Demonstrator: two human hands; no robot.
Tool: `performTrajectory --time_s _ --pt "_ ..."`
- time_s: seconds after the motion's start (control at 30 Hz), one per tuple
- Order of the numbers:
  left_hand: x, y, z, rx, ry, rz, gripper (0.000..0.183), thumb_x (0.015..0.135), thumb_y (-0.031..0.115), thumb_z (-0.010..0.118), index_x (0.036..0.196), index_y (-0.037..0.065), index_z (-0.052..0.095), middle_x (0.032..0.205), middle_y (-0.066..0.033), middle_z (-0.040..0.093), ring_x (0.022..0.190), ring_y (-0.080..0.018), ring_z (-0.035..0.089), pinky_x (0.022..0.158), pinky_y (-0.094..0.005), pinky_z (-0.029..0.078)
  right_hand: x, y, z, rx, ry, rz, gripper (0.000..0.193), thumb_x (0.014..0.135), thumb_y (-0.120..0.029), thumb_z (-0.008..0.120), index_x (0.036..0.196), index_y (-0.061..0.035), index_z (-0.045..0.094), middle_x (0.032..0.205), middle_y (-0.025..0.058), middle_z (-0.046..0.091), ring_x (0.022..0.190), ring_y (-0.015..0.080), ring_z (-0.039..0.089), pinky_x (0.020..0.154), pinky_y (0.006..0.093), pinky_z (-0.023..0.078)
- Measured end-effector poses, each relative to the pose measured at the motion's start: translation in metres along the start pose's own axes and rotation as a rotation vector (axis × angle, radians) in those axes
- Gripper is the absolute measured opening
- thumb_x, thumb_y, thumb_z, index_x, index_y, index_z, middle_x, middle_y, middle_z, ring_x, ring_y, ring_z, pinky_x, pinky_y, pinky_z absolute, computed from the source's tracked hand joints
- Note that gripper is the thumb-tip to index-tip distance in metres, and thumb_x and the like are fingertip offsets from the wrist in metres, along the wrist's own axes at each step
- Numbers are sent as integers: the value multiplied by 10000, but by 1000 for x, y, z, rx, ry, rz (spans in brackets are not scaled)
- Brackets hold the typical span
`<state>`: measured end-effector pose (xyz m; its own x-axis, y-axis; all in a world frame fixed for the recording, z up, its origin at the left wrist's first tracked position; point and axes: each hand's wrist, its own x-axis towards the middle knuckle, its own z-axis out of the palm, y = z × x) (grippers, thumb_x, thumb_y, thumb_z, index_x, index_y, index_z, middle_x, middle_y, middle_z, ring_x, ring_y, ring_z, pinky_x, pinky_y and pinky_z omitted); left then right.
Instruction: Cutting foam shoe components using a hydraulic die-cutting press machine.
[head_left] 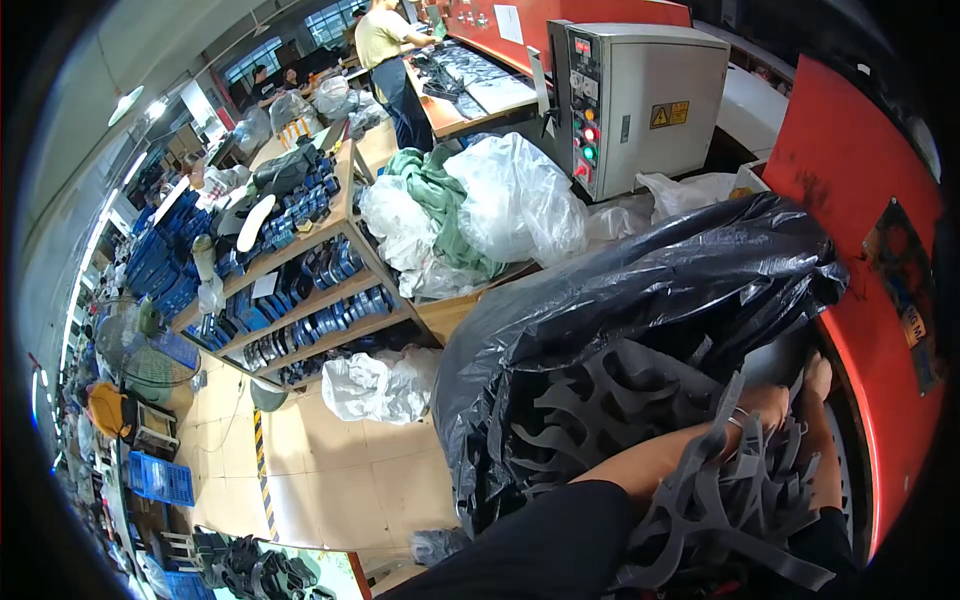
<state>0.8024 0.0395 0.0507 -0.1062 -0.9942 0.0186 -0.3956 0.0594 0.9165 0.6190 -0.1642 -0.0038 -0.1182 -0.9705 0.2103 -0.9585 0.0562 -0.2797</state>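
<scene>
My left hand (765, 404) reaches across to the right side of the large black plastic bag (640, 270), a light band round its wrist. Close beside it, my right hand (818, 380) is at the edge of the red machine (850, 200). The fingers of both hands are mostly hidden, so their grip does not show. Dark grey sheet scraps (755, 475) with curved cut-outs hang over my left forearm and lie between my arms. More such grey cut-out scraps (600, 395) fill the bag's mouth.
A grey control box (650, 110) with lit buttons stands beyond the bag. Left of it are clear plastic bags (520, 195), a green cloth (430, 195) and a wooden rack (350, 235) of blue parts. A person (390, 60) stands at a far worktable. Blue crates (160, 478) stand at left.
</scene>
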Motion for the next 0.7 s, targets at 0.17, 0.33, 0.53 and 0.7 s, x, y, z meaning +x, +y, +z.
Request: performTrajectory --time_s 0.17,0.33,0.53,0.7 --pt "-12 27 10 134 -64 -127 292 699 112 728 961 16 643 976 -196 685 964 -358 657 799 -416 518 32 46 25 88 27 -150 660 943 -489 320 1068 79 633 1090 336 589 1104 461 542 931 516 407" --pt "-35 44 18 64 -47 50 334 581 97 769 882 8 658 916 -180 689 884 -351 668 766 -422 524 37 54 25 51 -71 -167 678 946 -525 295 1140 41 611 1106 334 582 1111 475 525 951 509 400" --pt "-185 134 -16 287 126 261 170 666 115 628 807 37 576 740 -172 633 753 -394 629 658 -465 487 2 9 42 -48 -289 -369 576 950 -474 363 1217 -10 576 1222 290 553 1165 433 515 974 482 409" --pt "-222 89 -43 165 368 323 432 641 156 689 1013 34 506 977 -148 560 956 -366 537 820 -421 444 -23 -24 8 -164 -352 -499 545 948 -454 394 1234 -23 566 1269 273 532 1185 419 508 986 473 410"
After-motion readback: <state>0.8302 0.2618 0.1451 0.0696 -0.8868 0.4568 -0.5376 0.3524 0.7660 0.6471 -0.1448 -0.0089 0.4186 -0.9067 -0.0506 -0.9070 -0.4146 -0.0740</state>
